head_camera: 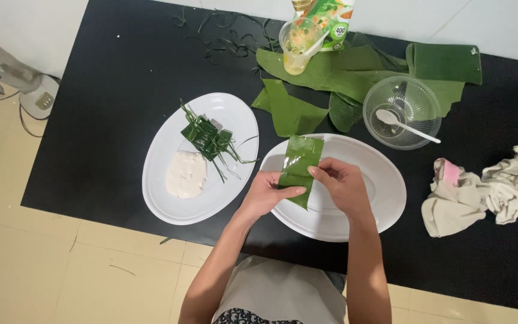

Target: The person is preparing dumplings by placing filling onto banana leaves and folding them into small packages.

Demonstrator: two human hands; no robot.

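I see a black rectangular table standing on a pale cream tiled floor, its far edge close to a white wall. At far left on the floor sits a white fan base with a cord. Light is even and soft.

The leaf strip's lower edges hide behind both hands' fingers (the carton is cut off above).
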